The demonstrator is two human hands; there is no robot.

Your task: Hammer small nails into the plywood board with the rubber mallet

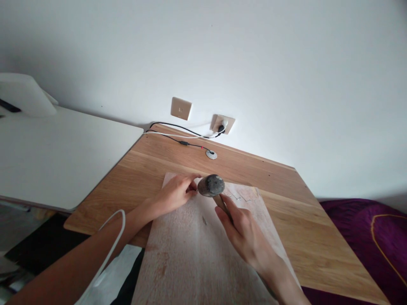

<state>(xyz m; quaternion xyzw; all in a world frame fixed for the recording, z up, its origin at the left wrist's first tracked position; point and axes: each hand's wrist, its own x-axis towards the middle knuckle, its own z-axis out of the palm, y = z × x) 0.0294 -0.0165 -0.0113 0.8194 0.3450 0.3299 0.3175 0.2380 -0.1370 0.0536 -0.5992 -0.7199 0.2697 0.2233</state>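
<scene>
My right hand (243, 228) is wrapped around the handle of a mallet (212, 185) with a dark, worn round head. The head is in the air over the far part of a thin wooden board (178, 250). Just left of the mallet head, my left hand (178, 192) is closed in a pinch at the board's far edge. A tiny glint shows at its fingertips, seemingly a nail, mostly hidden. To the right of the mallet, several thin nails (245, 199) stand along the far side of the board.
Beneath the board is a wooden desk (305, 237), with a white table (70, 156) adjoining on the left. Black and white cables (178, 132) run along the wall to a socket (222, 123). A white cord (119, 237) passes by my left forearm. Purple fabric (356, 228) lies at right.
</scene>
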